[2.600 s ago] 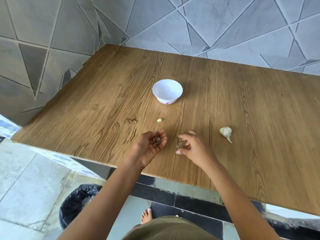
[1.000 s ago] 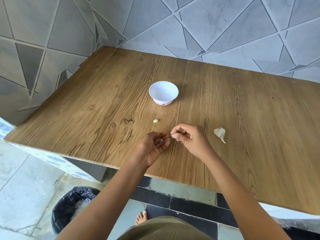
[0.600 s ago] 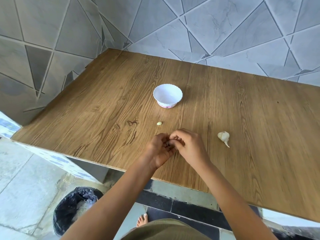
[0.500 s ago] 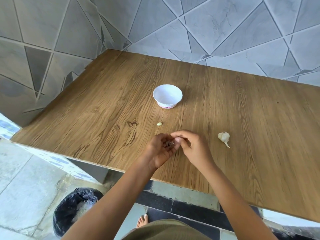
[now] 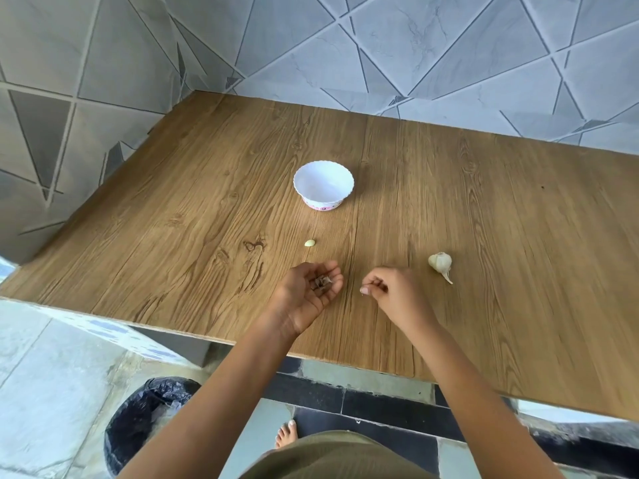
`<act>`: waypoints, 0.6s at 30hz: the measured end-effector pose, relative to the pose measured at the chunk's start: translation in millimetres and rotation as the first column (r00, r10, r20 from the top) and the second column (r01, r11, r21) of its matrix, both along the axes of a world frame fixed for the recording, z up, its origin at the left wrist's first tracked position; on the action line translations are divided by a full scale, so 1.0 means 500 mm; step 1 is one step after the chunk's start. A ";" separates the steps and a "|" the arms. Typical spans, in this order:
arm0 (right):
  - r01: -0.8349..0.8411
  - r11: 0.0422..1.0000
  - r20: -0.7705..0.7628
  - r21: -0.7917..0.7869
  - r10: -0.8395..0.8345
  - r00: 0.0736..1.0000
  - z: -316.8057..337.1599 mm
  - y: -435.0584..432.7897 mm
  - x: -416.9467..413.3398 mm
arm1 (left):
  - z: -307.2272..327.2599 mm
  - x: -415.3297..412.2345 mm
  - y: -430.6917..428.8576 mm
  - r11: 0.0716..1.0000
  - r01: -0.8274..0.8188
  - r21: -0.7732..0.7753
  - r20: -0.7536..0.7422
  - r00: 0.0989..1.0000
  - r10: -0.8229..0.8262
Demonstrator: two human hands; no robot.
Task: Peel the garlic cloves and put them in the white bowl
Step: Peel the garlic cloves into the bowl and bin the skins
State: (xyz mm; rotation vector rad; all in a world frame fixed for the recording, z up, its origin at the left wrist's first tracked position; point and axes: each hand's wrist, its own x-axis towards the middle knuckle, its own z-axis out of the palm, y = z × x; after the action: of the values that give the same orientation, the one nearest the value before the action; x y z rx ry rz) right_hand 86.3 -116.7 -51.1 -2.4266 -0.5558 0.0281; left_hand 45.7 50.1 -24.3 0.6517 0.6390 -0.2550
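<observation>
A white bowl (image 5: 323,184) stands mid-table and looks empty. One peeled clove (image 5: 310,243) lies on the wood in front of it. A garlic bulb (image 5: 440,262) with its stem sits to the right. My left hand (image 5: 311,292) is palm up near the front edge, its fingers curled around a small heap of dark garlic skins (image 5: 321,282). My right hand (image 5: 394,295) hovers just right of it, low over the table, with fingers curled and thumb against forefinger. I cannot make out anything between those fingertips.
The wooden table (image 5: 484,219) meets tiled walls at the back and left. Below its front edge a bin lined with a black bag (image 5: 148,420) stands on the floor at the left. My bare foot (image 5: 287,435) is beside it.
My right hand met the left, dropped a scrap of skin into its palm, then pulled back to the right and down toward the table. The left hand stayed cupped in place.
</observation>
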 end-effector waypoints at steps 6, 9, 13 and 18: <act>-0.106 0.954 -0.055 -0.281 0.095 0.994 0.004 0.015 0.015 | -0.004 0.002 0.006 1.000 0.012 0.014 0.002 1.000 -0.012; -0.071 0.997 -0.012 -0.001 0.071 0.997 0.028 0.010 0.022 | -0.004 0.003 0.004 0.999 0.033 0.032 -0.003 0.999 -0.033; -0.190 0.981 0.197 0.048 0.177 0.964 0.052 0.022 0.013 | 0.005 0.013 -0.014 0.997 0.064 0.033 0.002 0.998 -0.065; -0.010 1.000 0.318 -0.016 0.015 0.948 0.036 0.041 -0.009 | 0.009 0.027 -0.024 0.989 0.123 0.081 0.016 0.992 -0.125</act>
State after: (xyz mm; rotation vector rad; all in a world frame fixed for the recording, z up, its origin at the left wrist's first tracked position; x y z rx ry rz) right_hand 81.9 -96.3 -33.3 -2.4561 -0.7157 -0.3624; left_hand 59.4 37.9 -20.0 0.7713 0.5921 -0.3390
